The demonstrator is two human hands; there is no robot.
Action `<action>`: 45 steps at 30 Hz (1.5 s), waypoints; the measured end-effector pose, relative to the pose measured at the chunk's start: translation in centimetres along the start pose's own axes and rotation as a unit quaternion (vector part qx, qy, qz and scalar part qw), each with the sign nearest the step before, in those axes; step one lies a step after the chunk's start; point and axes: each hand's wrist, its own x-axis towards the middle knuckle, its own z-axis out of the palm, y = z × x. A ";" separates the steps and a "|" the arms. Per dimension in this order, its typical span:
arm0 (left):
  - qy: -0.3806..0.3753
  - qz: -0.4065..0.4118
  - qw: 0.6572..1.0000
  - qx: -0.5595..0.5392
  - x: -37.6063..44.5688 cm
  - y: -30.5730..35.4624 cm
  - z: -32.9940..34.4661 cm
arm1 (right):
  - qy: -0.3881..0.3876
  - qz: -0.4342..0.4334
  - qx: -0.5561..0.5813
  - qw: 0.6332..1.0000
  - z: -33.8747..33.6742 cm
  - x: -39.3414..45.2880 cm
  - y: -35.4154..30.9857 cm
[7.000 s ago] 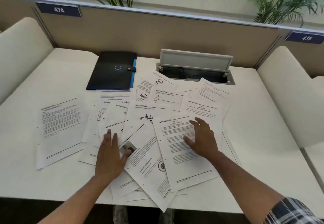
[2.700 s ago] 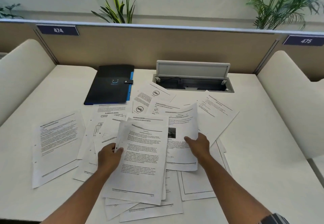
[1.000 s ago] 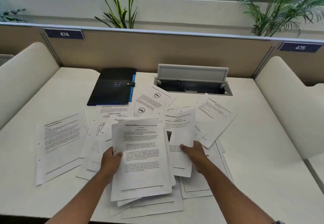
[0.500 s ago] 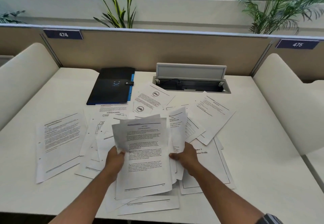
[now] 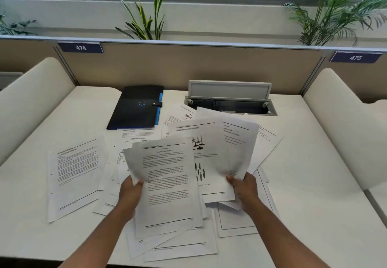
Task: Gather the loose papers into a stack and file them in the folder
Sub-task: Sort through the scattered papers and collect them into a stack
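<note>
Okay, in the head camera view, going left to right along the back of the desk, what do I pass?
Sign 474 → black folder → open cable box → sign 475.

Printed white papers, in three lots. Text sheaf (image 5: 167,184): several sheets fanned loosely, lifted and tilted toward the camera, pinched at left edge, dense text on top page. Diagram sheaf (image 5: 217,154): a few pages spread wider, raised and curling at top, pinched at lower right corner, top page with small black drawings, overlapping behind the text sheaf. Loose sheets (image 5: 75,173) flat on the white desk, scattered left, beneath and right, some overlapping, some punched. Folder (image 5: 136,108): black, blue edge, strap fastened, closed, flat at the back left, just beyond the sheets.
</note>
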 end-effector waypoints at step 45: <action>-0.166 0.182 0.964 -0.100 -5.5 10.1 6.8 | -0.234 -0.172 0.072 0.954 1.2 -4.0 -10.7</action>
